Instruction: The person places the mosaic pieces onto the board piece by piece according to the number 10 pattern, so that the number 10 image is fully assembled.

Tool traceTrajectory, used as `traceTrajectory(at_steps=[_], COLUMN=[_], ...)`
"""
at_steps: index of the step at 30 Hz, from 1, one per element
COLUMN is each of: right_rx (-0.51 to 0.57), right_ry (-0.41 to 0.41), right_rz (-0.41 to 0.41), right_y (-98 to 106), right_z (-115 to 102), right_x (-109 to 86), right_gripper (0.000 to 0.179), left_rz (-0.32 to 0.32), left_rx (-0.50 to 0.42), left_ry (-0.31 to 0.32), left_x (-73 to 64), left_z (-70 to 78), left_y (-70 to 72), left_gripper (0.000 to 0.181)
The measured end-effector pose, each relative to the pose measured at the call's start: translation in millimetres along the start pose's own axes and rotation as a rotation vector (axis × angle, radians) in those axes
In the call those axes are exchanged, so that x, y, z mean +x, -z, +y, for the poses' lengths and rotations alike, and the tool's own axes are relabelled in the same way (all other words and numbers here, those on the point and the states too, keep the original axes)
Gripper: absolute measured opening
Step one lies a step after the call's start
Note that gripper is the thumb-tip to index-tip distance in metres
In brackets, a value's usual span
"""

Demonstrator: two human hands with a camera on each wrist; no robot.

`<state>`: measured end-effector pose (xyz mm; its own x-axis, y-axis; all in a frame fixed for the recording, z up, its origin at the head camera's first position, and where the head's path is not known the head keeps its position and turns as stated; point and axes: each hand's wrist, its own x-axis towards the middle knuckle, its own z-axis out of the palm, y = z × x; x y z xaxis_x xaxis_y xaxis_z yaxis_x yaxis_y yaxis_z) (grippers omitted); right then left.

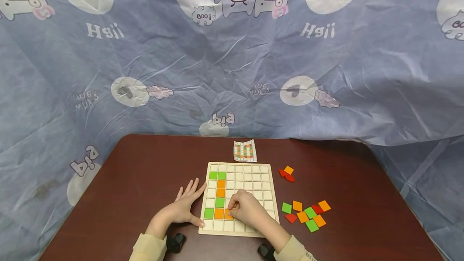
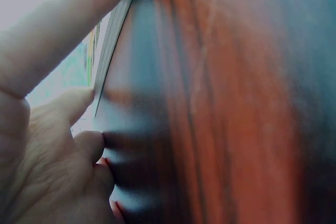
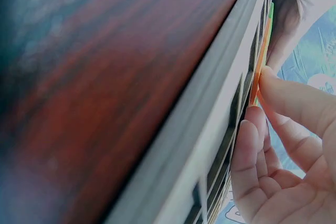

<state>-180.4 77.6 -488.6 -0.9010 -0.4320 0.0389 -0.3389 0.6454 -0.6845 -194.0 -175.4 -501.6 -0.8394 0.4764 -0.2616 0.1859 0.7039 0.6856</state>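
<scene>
A wooden grid board (image 1: 255,169) lies in the middle of the table, with several green and orange square tiles set along its left columns. Fingers spread, my left hand (image 1: 180,209) rests beside the board, its thumb and index finger touching the left edge. Over the lower part of the grid, my right hand (image 1: 248,209) pinches an orange tile (image 1: 228,214) at its cell, in line with another orange tile (image 1: 218,213). The right wrist view shows the thumb and fingertips of the right hand (image 3: 294,145) at the orange tile's edge; whether the tile lies fully flat is unclear.
Behind the board lies a small pattern card (image 1: 245,151). Loose tiles are on the right: a scattered group of green squares (image 1: 312,225), orange squares (image 1: 297,206) and red pieces (image 1: 291,218), and a smaller group with an orange square (image 1: 288,170). A patterned cloth (image 1: 217,59) hangs behind the table.
</scene>
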Motion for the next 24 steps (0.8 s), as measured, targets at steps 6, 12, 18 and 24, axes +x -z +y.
traceTrajectory(at_steps=[6, 12, 18, 24], right_rx=[0.001, 0.05, 0.125, 0.188], right_ry=[-0.009, -0.029, -0.098, -0.262], right_rz=[-0.009, -0.046, -0.019, 0.13], right_y=[0, 7, 27, 61], right_z=[-1, 0, 7, 24], right_x=[-0.8, -1.0, 1.3, 6.8], right_gripper=[0.015, 0.011, 0.003, 0.011], left_rz=[0.006, 0.001, -0.007, -0.007], left_rx=[-0.006, -0.009, -0.011, -0.006], left_ry=[0.004, 0.008, 0.01, 0.009], left_x=[-1.6, -1.6, -0.6, -0.2], left_z=[1.3, 1.9, 1.2, 1.0], left_y=[-0.7, 0.0, 0.7, 1.1], left_gripper=[0.122, 0.122, 0.121, 0.121])
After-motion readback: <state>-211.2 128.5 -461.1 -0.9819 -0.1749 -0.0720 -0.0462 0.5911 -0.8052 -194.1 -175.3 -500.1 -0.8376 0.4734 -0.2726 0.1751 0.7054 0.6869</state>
